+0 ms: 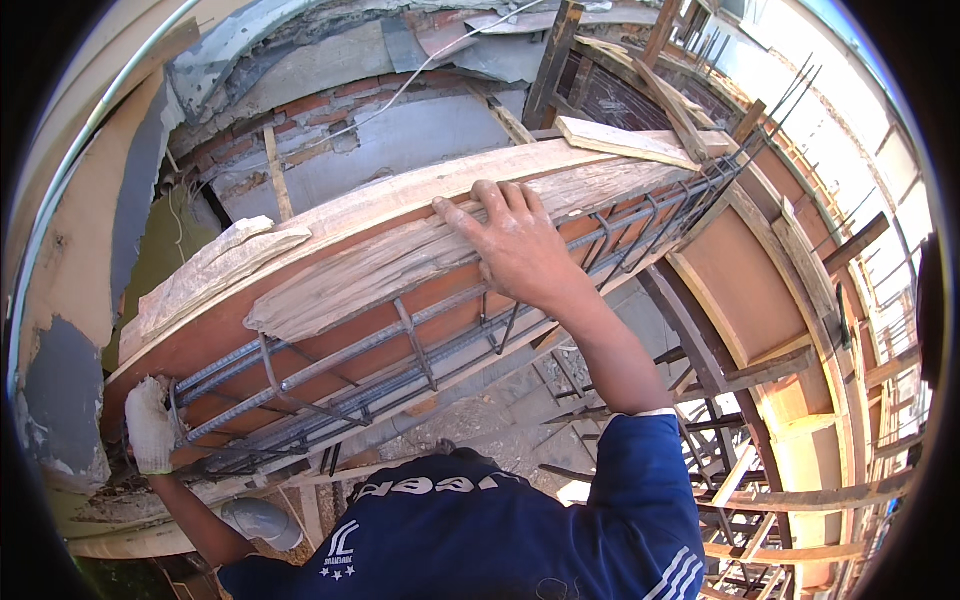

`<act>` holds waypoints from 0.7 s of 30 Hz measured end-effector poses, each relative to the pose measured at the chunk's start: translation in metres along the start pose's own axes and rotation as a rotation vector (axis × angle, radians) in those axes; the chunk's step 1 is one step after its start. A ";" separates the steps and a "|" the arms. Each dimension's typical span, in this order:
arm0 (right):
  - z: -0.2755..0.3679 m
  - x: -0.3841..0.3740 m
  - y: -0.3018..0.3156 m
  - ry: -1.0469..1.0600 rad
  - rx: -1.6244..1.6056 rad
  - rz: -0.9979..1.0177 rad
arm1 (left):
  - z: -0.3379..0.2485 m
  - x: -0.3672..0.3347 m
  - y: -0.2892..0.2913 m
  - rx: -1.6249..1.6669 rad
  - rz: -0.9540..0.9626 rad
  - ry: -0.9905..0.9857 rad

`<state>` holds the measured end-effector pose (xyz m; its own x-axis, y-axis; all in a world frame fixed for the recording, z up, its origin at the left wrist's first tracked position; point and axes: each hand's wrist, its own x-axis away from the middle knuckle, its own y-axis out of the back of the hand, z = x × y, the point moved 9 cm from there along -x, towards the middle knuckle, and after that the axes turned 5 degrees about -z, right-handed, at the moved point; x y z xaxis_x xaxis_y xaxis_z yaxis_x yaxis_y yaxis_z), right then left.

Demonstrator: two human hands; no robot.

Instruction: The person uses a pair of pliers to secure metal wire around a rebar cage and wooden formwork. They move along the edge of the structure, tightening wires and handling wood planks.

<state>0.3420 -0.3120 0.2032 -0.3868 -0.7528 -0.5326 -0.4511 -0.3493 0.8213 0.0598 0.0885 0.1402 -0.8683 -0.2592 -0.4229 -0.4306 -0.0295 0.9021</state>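
My right hand (518, 240), bare and dusty, lies over a rough, weathered wooden plank (370, 270), its fingers bent across the upper edge. This plank leans along the inside of a reddish-brown formwork panel (225, 335), above a long rebar cage (400, 340) of ribbed bars and stirrups. At the cage's left end is my left hand (150, 425), in a whitish work glove, close beside the last stirrup. Its fingers look curled, but whatever they hold is hidden. Both arms stretch away from my dark blue shirt (450, 530).
A splintered board piece (205, 275) lies on the panel's left top edge; a pale loose board (625, 142) rests at its right end. Curved formwork (745, 280) and timber props stand to the right. Behind is a broken brick wall (340, 110). A grey pipe (262, 522) sits lower left.
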 end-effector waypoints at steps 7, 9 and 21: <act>0.011 -0.009 0.026 0.124 0.035 -0.045 | 0.011 0.002 0.002 -0.060 0.093 0.086; 0.005 -0.006 0.064 0.109 -0.001 -0.170 | 0.004 0.004 0.008 -0.078 0.014 0.016; 0.023 0.010 0.041 0.109 -0.091 0.023 | -0.009 0.000 0.014 -0.065 -0.025 -0.021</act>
<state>0.3014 -0.3205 0.2269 -0.3044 -0.8154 -0.4924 -0.3664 -0.3769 0.8507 0.0558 0.0798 0.1537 -0.8628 -0.2372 -0.4464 -0.4357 -0.0989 0.8946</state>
